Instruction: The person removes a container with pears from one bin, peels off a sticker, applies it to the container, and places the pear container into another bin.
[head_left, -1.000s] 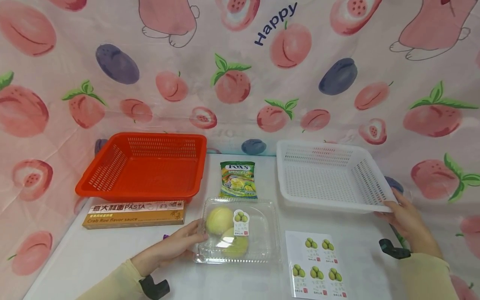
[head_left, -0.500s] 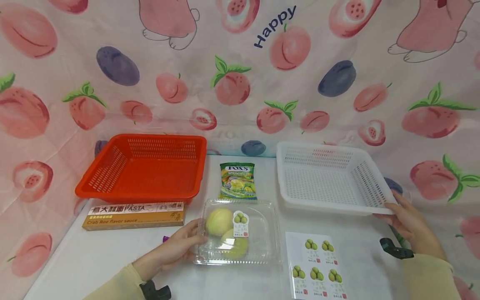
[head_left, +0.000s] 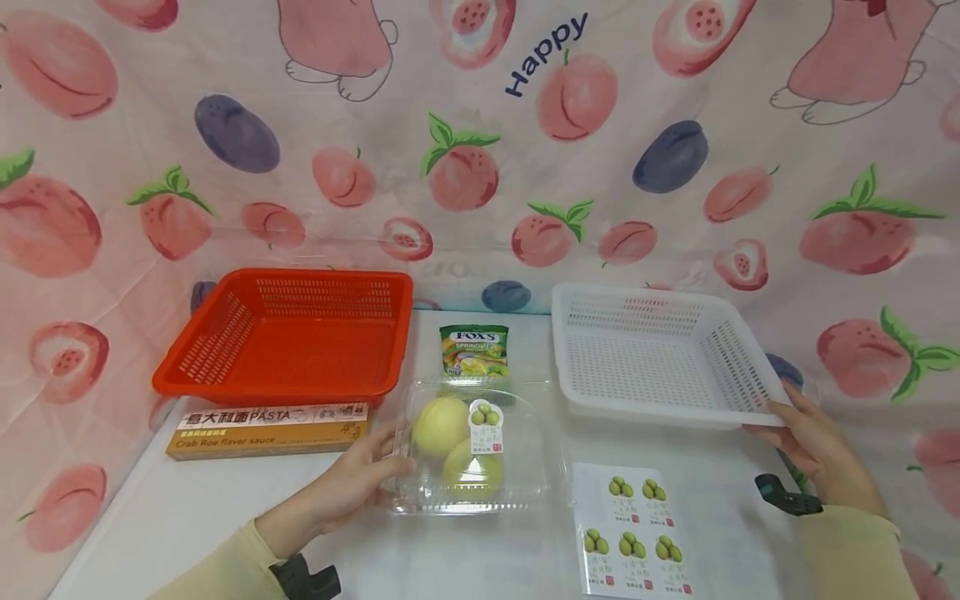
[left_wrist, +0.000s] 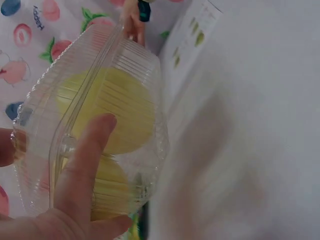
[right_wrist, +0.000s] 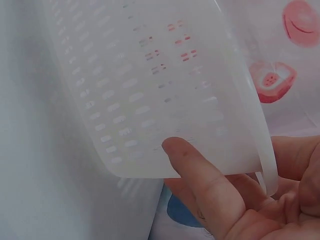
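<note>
My left hand (head_left: 360, 475) grips the left edge of a clear plastic clamshell box (head_left: 525, 450), thumb on top and fingers underneath. Inside it sit two round yellow-green fruits (head_left: 439, 426), toward the hand's side. A white label (head_left: 487, 427) with a fruit picture is on the lid. The left wrist view shows the fingers (left_wrist: 85, 160) spread along the ridged plastic wall, close to the fruit (left_wrist: 120, 110). At the right, my right hand (head_left: 825, 450) holds the near right corner of a white perforated basket (head_left: 667, 408); in the right wrist view a finger (right_wrist: 200, 175) lies against the basket wall (right_wrist: 135, 165).
A red perforated basket (head_left: 285, 387) stands at the back left, with a flat pasta box (head_left: 270, 433) in front. A green Fox's candy bag (head_left: 474, 350) lies behind the clamshell, partly overlapped by it. A sheet of fruit labels (head_left: 633, 533) lies at the right front.
The clamshell has risen slightly with my left hand and now overlaps the candy bag's lower part. My right hand stays on the white basket's corner.
</note>
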